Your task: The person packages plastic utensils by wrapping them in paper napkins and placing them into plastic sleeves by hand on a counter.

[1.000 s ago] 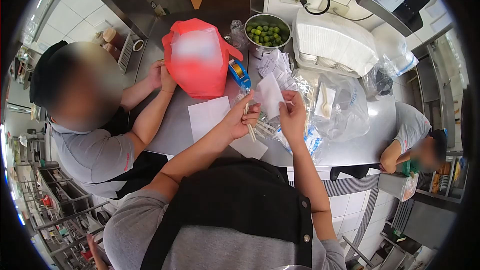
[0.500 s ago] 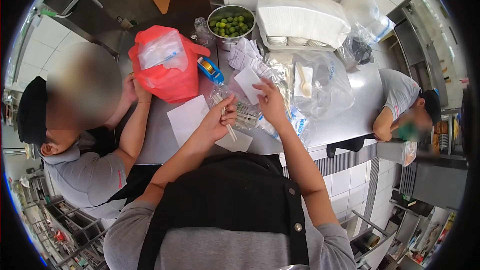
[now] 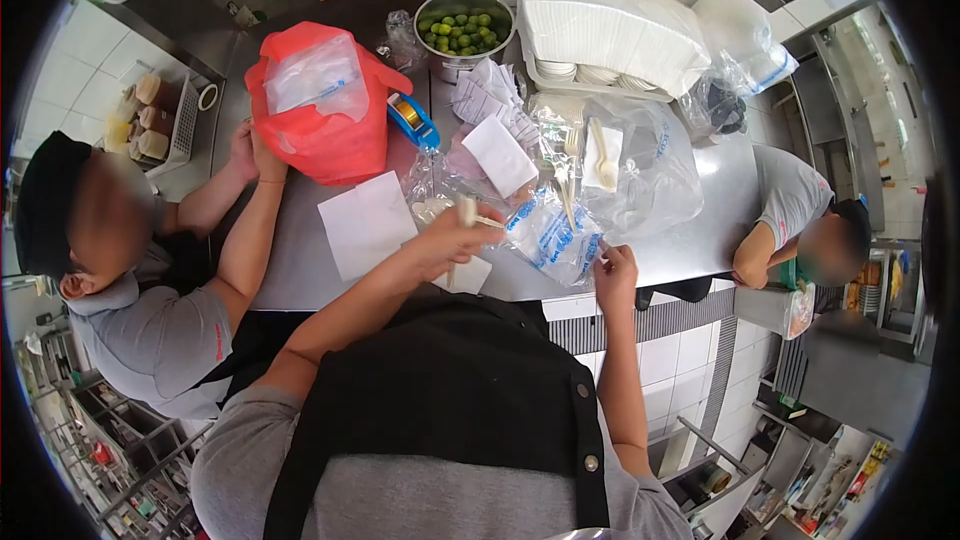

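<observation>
My left hand (image 3: 445,245) is closed around a small bunch of pale disposable cutlery (image 3: 467,211), whose tips point up and to the right. Beside it lies a clear plastic packet with blue print (image 3: 553,240). At that packet's right edge my right hand (image 3: 615,272) has thumb and fingers pinched together on the plastic. Just above are a folded white napkin (image 3: 500,157) and several loose forks (image 3: 571,155). A pale spoon (image 3: 603,155) rests on another napkin over a clear plastic bag (image 3: 655,165).
A co-worker's hands (image 3: 258,152) hold a red plastic bag (image 3: 325,130) at the left. Close by are a blue tape dispenser (image 3: 413,120), white paper (image 3: 365,225) and a pot of green limes (image 3: 462,62). Stacked white containers (image 3: 610,30) stand behind. Another person (image 3: 790,195) leans at the right.
My right hand has moved from near the napkin down and right to the printed packet's edge. My left hand, still holding the cutlery, has turned and come slightly lower. The view has shifted a little.
</observation>
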A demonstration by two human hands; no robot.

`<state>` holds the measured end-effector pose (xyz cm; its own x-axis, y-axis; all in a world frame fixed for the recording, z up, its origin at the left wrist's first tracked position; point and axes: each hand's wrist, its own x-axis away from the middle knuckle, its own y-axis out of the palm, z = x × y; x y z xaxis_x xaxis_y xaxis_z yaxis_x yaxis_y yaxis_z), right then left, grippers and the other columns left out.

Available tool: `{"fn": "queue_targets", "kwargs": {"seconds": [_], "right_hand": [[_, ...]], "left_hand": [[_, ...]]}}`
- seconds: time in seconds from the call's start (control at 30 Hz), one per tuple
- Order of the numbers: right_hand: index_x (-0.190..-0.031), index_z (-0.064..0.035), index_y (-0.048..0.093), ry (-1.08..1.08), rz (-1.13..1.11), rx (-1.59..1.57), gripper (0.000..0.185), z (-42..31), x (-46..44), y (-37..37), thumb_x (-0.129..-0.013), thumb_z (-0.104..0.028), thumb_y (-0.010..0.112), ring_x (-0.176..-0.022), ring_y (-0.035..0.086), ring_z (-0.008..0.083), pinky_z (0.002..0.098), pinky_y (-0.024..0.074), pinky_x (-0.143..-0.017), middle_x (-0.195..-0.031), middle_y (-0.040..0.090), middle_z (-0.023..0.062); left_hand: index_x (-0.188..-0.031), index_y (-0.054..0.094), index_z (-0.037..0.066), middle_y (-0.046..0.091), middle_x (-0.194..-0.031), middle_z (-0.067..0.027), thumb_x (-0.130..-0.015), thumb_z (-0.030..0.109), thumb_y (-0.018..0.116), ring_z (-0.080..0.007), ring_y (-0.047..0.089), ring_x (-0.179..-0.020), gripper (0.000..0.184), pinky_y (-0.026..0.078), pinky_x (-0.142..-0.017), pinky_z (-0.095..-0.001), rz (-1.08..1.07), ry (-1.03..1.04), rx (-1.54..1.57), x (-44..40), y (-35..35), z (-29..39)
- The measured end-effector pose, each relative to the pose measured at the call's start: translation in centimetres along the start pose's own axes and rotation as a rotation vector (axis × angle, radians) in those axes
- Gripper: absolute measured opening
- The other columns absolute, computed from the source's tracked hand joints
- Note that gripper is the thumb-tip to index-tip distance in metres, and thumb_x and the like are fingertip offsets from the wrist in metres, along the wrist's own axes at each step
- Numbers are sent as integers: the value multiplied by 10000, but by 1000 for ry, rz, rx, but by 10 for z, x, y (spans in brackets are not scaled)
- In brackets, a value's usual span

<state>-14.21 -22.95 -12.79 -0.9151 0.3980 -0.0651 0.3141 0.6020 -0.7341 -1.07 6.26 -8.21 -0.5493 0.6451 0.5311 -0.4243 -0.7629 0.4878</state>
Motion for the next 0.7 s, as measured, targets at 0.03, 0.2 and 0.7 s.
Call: {"fn": "queue_targets", "kwargs": {"seconds": [0.03,0.2,0.7], "right_hand": [[-992,34,699,-34,70,78,260,4,5,14,-746,43,613,-665,548,261,357,470,-616,-787,514,137],[-779,63,595,-91,193,67,46,4,14,38,-734,54,585,-641,539,296,373,447,-601,-755,492,140],[-1140,15,614,-358,17,23,318,-125,-87,35,-838,-82,643,-1028,574,410,450,471,-887,-1033,646,226]], "left_hand": [[-1113,608,75,461,-700,56,-819,208,785,-22,365,-519,368,219,-420,-214,-41,3,-223,-3,11,-1],[-1137,613,63,528,-732,29,-784,193,814,-62,475,-638,427,359,-549,-240,-309,115,-588,-10,31,-15],[-1155,611,30,621,-1064,-46,-787,156,806,-107,566,-891,436,476,-787,-270,-141,256,-687,0,-31,-20]]}}
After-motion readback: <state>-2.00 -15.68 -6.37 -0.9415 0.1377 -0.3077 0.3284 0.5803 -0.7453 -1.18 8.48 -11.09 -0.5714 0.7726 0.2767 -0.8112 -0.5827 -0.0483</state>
